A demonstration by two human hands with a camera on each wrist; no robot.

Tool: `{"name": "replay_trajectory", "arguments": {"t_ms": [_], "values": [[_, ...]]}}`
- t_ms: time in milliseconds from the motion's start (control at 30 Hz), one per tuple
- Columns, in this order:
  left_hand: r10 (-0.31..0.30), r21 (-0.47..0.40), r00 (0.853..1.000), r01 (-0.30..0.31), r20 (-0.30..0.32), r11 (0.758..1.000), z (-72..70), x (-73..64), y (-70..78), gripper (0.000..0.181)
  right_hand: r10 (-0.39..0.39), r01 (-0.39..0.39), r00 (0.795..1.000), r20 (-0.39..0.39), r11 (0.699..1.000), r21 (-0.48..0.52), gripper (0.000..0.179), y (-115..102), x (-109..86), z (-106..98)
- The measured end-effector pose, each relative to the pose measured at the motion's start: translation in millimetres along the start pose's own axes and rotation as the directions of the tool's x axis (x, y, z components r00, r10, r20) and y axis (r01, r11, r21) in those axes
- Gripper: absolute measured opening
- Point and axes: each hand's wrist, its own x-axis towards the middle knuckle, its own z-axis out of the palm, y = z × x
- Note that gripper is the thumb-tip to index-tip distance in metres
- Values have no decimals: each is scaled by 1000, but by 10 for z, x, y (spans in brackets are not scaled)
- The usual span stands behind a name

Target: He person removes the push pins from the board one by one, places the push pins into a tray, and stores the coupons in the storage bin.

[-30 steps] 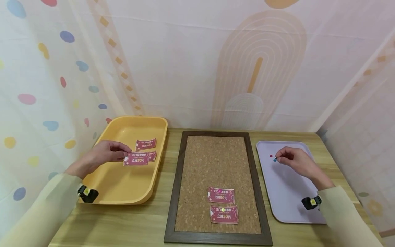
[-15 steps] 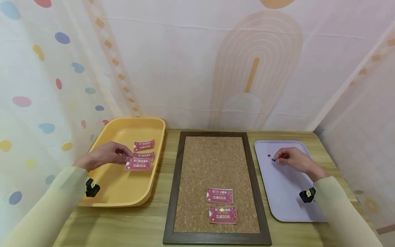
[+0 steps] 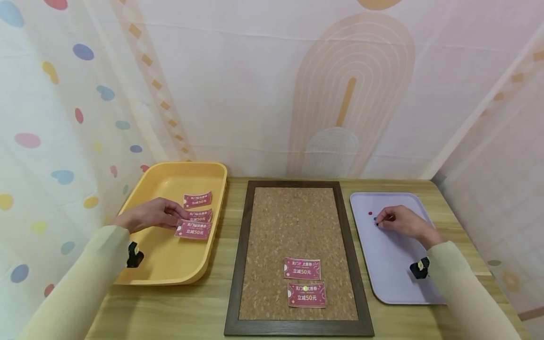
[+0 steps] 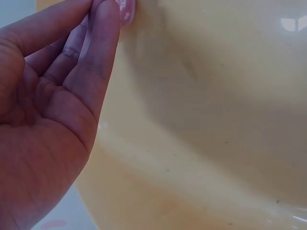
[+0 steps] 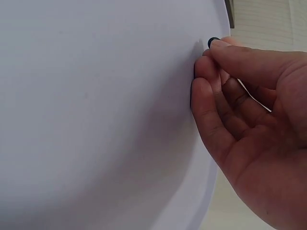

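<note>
My left hand pinches a pink discount coupon by its left end, over the yellow tray. In the left wrist view, a pink corner of the coupon shows past the fingertips. Behind it in the tray lie a partly covered coupon and a second one. My right hand, low over the lilac tray, pinches a small dark round-headed thumbtack between thumb and fingers. Beside those fingertips are a blue thumbtack and a red thumbtack.
Between the trays lies a cork board in a dark wooden frame. Near its front, an upper coupon carries a pink tack, and a lower coupon a yellow-green one. A patterned curtain hangs behind the wooden table.
My left hand has shifted right and slightly toward me with the coupon, uncovering more of the one behind. My right fingers have come down to the tacks and now pinch the dark one.
</note>
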Motion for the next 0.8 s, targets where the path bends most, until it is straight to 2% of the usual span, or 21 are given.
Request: {"name": "replay_trajectory", "arguments": {"t_ms": [133, 367, 600, 700, 800], "values": [[-43, 23, 999, 43, 5, 999, 2, 17, -39, 26, 6, -6, 1000, 1, 1000, 5, 5, -3, 5, 8], [-46, 11, 999, 46, 15, 999, 16, 28, -100, 26, 16, -16, 1000, -4, 1000, 8, 4, -12, 11, 19], [-102, 84, 995, 102, -8, 991, 40, -15, -84, 25, 0, 0, 1000, 3, 1000, 12, 6, -20, 0, 17], [-82, 117, 996, 85, -33, 989, 17, -72, -56, 27, -10, 10, 1000, 7, 1000, 7, 7, -25, 3, 13], [-28, 159, 995, 43, -93, 986, -25, -150, -26, 30, -25, 25, 1000, 9, 1000, 5, 7, -38, 7, 8]]}}
